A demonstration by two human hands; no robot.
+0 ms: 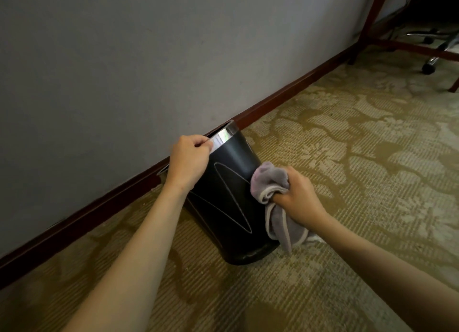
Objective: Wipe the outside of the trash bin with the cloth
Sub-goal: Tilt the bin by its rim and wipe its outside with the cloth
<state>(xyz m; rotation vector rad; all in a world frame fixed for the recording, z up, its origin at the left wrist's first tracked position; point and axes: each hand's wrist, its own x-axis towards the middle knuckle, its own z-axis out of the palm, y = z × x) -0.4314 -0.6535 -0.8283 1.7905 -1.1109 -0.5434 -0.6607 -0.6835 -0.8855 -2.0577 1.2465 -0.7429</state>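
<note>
Here, trash bin tilted, mouth toward wall; left hand fingers curled on rim, right hand clutching cloth.

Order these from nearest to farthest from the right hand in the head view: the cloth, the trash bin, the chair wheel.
From the right hand:
1. cloth, gripped in it.
2. trash bin, just left, touched by the cloth.
3. chair wheel, far off at upper right.
</note>
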